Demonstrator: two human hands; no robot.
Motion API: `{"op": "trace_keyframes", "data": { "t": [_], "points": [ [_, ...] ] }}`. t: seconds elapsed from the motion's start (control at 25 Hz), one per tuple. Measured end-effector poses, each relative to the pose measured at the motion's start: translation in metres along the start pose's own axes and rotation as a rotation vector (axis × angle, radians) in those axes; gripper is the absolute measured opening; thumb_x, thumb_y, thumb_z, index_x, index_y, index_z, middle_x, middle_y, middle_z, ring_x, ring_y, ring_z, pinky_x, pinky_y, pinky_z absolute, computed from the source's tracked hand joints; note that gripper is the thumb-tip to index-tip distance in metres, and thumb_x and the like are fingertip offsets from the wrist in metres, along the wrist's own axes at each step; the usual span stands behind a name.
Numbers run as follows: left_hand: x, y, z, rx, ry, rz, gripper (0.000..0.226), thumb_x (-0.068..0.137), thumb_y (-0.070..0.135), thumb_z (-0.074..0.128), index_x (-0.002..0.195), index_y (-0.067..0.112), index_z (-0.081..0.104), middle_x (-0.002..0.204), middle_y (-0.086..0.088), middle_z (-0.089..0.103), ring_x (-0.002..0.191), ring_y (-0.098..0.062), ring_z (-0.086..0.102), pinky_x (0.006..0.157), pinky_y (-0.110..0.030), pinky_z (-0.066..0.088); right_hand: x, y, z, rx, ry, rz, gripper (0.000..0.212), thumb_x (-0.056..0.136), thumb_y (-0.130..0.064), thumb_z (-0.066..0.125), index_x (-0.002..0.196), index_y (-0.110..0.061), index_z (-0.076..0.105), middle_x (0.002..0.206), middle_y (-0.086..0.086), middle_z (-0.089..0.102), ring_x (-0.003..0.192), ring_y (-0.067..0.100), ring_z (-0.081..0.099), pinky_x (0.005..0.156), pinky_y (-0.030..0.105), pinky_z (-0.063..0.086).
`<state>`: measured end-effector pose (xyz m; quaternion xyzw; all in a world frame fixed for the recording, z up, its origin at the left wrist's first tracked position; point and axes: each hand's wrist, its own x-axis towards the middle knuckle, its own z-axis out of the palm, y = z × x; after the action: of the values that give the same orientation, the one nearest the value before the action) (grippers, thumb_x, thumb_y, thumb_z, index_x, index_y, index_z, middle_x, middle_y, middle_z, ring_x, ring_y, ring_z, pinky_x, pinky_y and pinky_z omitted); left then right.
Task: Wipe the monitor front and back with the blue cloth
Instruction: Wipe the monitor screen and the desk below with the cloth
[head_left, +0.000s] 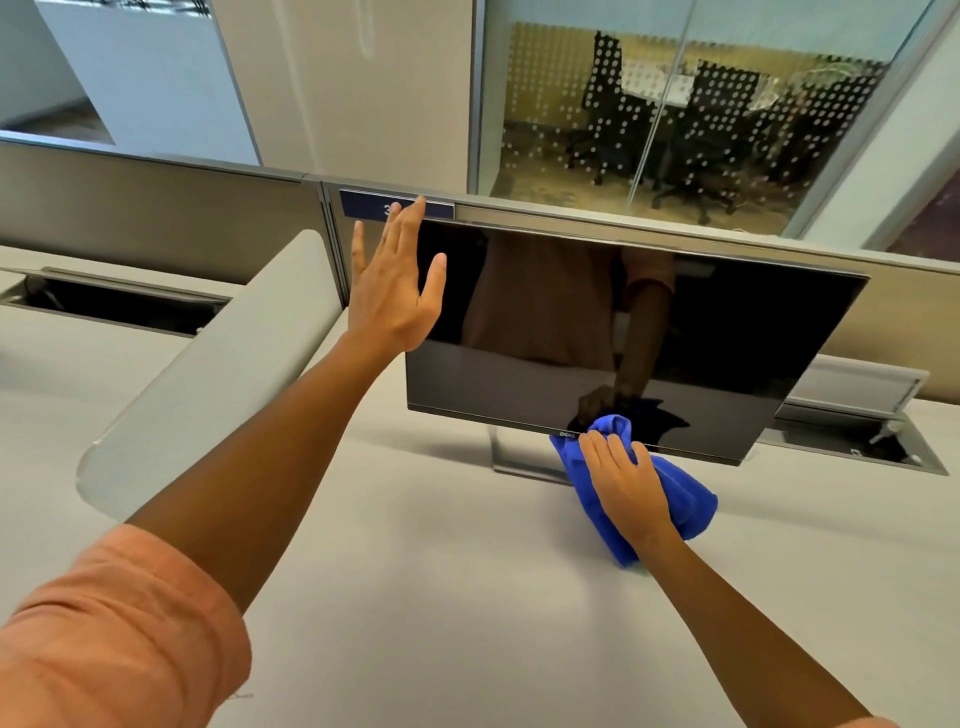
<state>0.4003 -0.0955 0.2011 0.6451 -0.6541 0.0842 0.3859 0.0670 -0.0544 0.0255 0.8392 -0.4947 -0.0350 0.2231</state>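
Monitor (649, 332): a dark, switched-off flat screen on a slim silver stand (511, 452), filling the centre of the view and reaching toward 3 o'clock; its glass reflects the person's torso and arm.

Blue cloth (675, 493): bunched microfibre at about 5 o'clock from the screen's centre, pressed against the lower bezel beside the maker's logo, its loose end hanging down in front of the desk.

Right hand (621, 475): laid over the cloth, fingers curled and closed on the fabric, the fingertips touching the monitor's bottom edge.

Left hand (392, 280): raised at 9 o'clock from the screen's centre, by the monitor's upper left corner; fingers straight and spread wide, thumb apart, holding nothing. Whether the palm touches the frame cannot be told.

Sleeve (119, 634): salmon-coloured, rolled up on the left arm, at 7 o'clock of the view.

Desk (441, 597): pale grey surface bearing the monitor stand, spanning the lower half of the view.

Divider (208, 364): a light, rounded panel at 9 o'clock, running from the desk's near side toward the partition.

Partition (156, 208): a grey screen wall behind the monitor, carrying a dark blue label (397, 205) at 11 o'clock, partly hidden by the left fingertips.

Glass wall (675, 104): at 1 o'clock, dotted frosting, with dark office chairs visible beyond.
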Motion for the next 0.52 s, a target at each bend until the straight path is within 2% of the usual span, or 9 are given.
{"op": "trace_keyframes", "data": {
  "t": [0.08, 0.16, 0.2, 0.28, 0.32, 0.36, 0.4, 0.44, 0.52],
  "points": [
    [0.000, 0.002, 0.000, -0.009, 0.007, -0.013, 0.062, 0.100, 0.047, 0.033, 0.155, 0.023, 0.021, 0.161, 0.000, 0.030, 0.152, -0.019, 0.018, 0.123, -0.051, -0.003, -0.007, -0.003, 0.003, 0.065, -0.120, 0.048, 0.062, 0.057, -0.025, 0.092, 0.110, -0.005, 0.068, 0.094, 0.016, 0.069, 0.076, 0.033, 0.067, 0.068, 0.042, 0.055],
    [-0.001, 0.006, 0.001, -0.019, 0.021, -0.030, 0.062, 0.099, 0.048, 0.034, 0.155, 0.023, 0.022, 0.160, -0.001, 0.031, 0.151, -0.021, 0.019, 0.123, -0.050, -0.002, 0.002, -0.013, -0.007, 0.153, -0.261, 0.100, 0.052, 0.077, -0.031, 0.080, 0.121, -0.011, 0.061, 0.103, 0.011, 0.068, 0.086, 0.027, 0.066, 0.081, 0.040, 0.055],
    [-0.001, 0.007, 0.001, -0.029, 0.026, -0.036, 0.063, 0.099, 0.048, 0.034, 0.155, 0.023, 0.022, 0.160, -0.002, 0.031, 0.151, -0.021, 0.019, 0.123, -0.049, -0.003, 0.015, -0.019, -0.018, 0.281, -0.352, 0.161, 0.040, 0.088, -0.036, 0.069, 0.120, -0.016, 0.057, 0.103, 0.005, 0.066, 0.088, 0.020, 0.064, 0.087, 0.036, 0.052],
    [-0.001, 0.006, 0.001, -0.044, 0.031, -0.036, 0.063, 0.099, 0.048, 0.034, 0.156, 0.022, 0.022, 0.161, -0.002, 0.030, 0.151, -0.021, 0.019, 0.124, -0.047, -0.003, 0.043, -0.034, -0.030, 0.605, -0.532, 0.255, 0.024, 0.096, -0.044, 0.055, 0.107, -0.023, 0.055, 0.093, -0.003, 0.062, 0.082, 0.011, 0.060, 0.089, 0.030, 0.045],
    [-0.001, 0.006, 0.002, -0.045, 0.032, -0.032, 0.063, 0.099, 0.047, 0.034, 0.156, 0.022, 0.022, 0.161, -0.002, 0.030, 0.151, -0.021, 0.018, 0.124, -0.047, -0.004, 0.054, -0.046, -0.035, 0.707, -0.629, 0.265, 0.024, 0.098, -0.044, 0.053, 0.109, -0.023, 0.055, 0.098, -0.002, 0.063, 0.087, 0.012, 0.061, 0.093, 0.031, 0.043],
    [-0.001, 0.005, 0.002, -0.043, 0.032, -0.029, 0.063, 0.099, 0.046, 0.035, 0.156, 0.022, 0.021, 0.161, -0.002, 0.030, 0.152, -0.020, 0.018, 0.124, -0.047, -0.004, 0.062, -0.057, -0.037, 0.707, -0.635, 0.177, 0.031, 0.099, -0.040, 0.053, 0.122, -0.020, 0.055, 0.113, 0.001, 0.064, 0.101, 0.017, 0.062, 0.100, 0.033, 0.041],
    [-0.001, 0.004, 0.002, -0.044, 0.033, -0.025, 0.063, 0.099, 0.045, 0.035, 0.156, 0.022, 0.021, 0.161, -0.001, 0.030, 0.152, -0.020, 0.017, 0.124, -0.047, -0.003, 0.064, -0.069, -0.034, 0.631, -0.519, 0.050, 0.043, 0.098, -0.034, 0.057, 0.136, -0.015, 0.049, 0.131, 0.005, 0.059, 0.116, 0.022, 0.059, 0.106, 0.035, 0.039],
    [-0.001, 0.003, 0.003, -0.046, 0.034, -0.020, 0.063, 0.099, 0.045, 0.035, 0.156, 0.022, 0.021, 0.161, -0.001, 0.030, 0.152, -0.019, 0.017, 0.124, -0.048, -0.003, 0.062, -0.080, -0.031, 0.545, -0.261, -0.054, 0.055, 0.094, -0.027, 0.065, 0.142, -0.010, 0.045, 0.141, 0.009, 0.054, 0.123, 0.027, 0.057, 0.108, 0.038, 0.041],
    [-0.001, 0.002, 0.004, -0.048, 0.034, -0.011, 0.063, 0.099, 0.044, 0.034, 0.156, 0.021, 0.020, 0.161, -0.001, 0.029, 0.152, -0.017, 0.014, 0.124, -0.048, -0.003, 0.064, -0.101, -0.030, 0.471, 0.159, -0.181, 0.060, 0.085, -0.015, 0.074, 0.139, -0.007, 0.050, 0.138, 0.011, 0.057, 0.117, 0.028, 0.061, 0.100, 0.038, 0.050]
  ]
}}
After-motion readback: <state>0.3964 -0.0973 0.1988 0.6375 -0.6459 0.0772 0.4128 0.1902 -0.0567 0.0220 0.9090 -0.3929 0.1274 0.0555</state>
